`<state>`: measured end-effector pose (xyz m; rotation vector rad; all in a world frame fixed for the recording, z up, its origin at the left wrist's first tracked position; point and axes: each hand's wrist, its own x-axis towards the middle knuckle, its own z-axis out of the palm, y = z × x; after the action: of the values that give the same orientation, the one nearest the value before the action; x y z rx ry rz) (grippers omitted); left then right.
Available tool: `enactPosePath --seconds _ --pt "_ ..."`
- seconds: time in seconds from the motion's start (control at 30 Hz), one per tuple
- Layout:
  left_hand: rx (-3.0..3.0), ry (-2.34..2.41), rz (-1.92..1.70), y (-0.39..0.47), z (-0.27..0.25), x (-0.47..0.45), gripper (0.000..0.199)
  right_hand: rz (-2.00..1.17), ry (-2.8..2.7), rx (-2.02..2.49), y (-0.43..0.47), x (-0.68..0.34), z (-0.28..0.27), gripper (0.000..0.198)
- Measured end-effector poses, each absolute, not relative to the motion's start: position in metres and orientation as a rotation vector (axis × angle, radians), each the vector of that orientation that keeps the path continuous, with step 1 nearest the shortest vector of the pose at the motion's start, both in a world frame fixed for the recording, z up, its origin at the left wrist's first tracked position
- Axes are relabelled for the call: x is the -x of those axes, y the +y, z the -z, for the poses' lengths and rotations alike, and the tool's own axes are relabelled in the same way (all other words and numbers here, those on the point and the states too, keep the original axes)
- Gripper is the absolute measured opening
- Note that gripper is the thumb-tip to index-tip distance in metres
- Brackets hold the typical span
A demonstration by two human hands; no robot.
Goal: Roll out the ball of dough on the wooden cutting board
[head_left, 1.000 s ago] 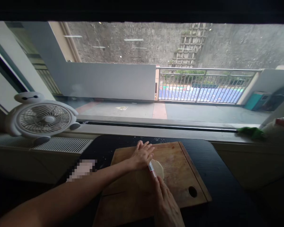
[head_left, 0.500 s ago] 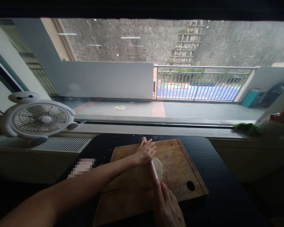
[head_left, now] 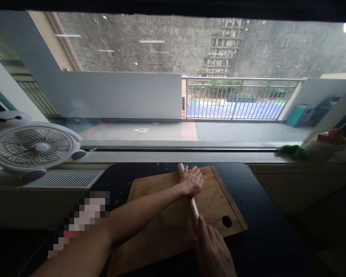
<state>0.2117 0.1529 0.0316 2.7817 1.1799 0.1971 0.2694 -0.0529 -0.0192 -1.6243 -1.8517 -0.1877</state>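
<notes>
A slim rolling pin (head_left: 194,209) lies slantwise over the wooden cutting board (head_left: 150,188). My left hand (head_left: 192,181) rests palm down across its far part, fingers stretched out and spread. Just beyond those fingers the pin's far tip pokes out. At the near end my right hand (head_left: 215,246) is closed over the pin, its fingers pointing forward and its thumb hidden. A faint pale patch, perhaps flattened dough (head_left: 173,215), shows left of the pin, partly behind my left forearm.
The board lies on a black table (head_left: 265,215) with white specks near its far edge. Behind is a window sill (head_left: 175,157). A white fan (head_left: 39,148) stands at left; a green cloth (head_left: 291,151) and a bottle with an orange top (head_left: 324,146) are at right.
Both hands have shifted right across the board with the rolling pin. The pale dough disc seen right of the pin before no longer shows there. The view has turned slightly right.
</notes>
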Motion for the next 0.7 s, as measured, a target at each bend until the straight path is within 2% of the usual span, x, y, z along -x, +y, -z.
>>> enactPosePath --seconds 0.23,0.53,0.7 --pt "-2.631 1.463 -0.083 0.140 -0.030 -0.139 0.047 0.116 -1.981 1.508 -0.053 -0.250 0.008 0.049" --pt "-2.826 1.228 -0.123 0.142 -0.023 -0.237 0.054 0.113 -1.916 1.603 -0.063 -0.279 0.011 0.049" --pt "-2.795 1.333 -0.081 0.137 -0.025 -0.201 0.052 0.058 -1.964 1.546 -0.072 -0.278 0.012 0.047"
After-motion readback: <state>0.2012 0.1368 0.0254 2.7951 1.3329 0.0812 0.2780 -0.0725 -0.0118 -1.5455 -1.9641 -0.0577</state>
